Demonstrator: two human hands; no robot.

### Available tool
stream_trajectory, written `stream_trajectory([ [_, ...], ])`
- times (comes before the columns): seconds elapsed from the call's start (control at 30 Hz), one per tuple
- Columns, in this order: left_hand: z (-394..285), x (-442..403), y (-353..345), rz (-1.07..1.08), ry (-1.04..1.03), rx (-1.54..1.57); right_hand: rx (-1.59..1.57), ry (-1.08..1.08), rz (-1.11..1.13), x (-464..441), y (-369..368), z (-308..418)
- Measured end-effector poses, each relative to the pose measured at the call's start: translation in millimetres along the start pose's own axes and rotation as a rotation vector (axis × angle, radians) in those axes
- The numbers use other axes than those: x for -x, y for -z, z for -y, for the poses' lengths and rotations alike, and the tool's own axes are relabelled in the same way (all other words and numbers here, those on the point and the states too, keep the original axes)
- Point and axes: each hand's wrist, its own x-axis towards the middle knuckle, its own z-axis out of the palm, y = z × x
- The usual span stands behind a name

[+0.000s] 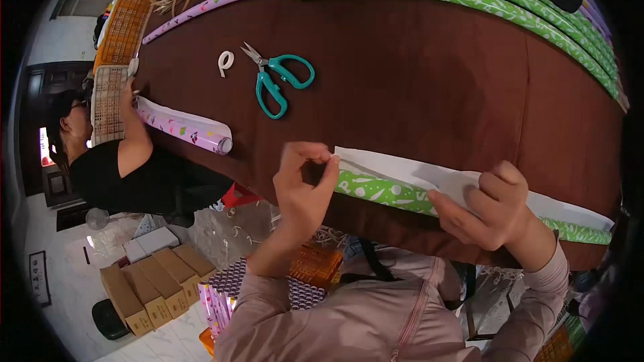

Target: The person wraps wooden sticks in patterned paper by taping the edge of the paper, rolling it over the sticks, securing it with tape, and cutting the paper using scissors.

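A green patterned roll of wrapping paper (pixel 386 191) lies along the table's near edge, its white inner side (pixel 402 166) partly unrolled. My left hand (pixel 305 184) is at the roll's left end, thumb and forefinger pinched together at the paper's corner. Over the middle of the roll is my right hand (pixel 490 211), its fingers curled and its thumb pointing left. Whatever lies inside the curled fingers is hidden. Teal-handled scissors (pixel 276 80) lie with blades parted beyond my left hand, beside a small white tape roll (pixel 227 62).
Several green rolls (pixel 456 0) lie at the far right, and a pink roll (pixel 208 10) at the far left. A co-worker (pixel 134 167) sits at left by another pink roll (pixel 184 131). Cardboard boxes (pixel 161 285) stand on the floor.
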Motion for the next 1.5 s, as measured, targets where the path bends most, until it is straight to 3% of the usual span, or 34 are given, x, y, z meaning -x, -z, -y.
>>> stream_trajectory([
  [0.07,2,-3,-3,-0.024,-0.074,0.023,0.026,0.011,-0.002,-2,-1,1],
  [0.53,-2,-16,2,0.067,-0.03,-0.188,0.299,0.027,0.056,7,-7,6],
  [0.8,-4,-20,4,0.096,0.074,-0.122,0.288,-0.001,0.06,6,-9,9],
  [1.2,-15,-26,1,0.111,0.125,-0.308,0.286,-0.011,0.043,3,-10,8],
  [1.27,-16,-26,1,0.116,0.05,-0.406,0.287,-0.014,0.037,3,-9,8],
  [1.5,-20,-30,2,0.18,0.131,-0.375,0.308,-0.037,0.016,2,-10,8],
])
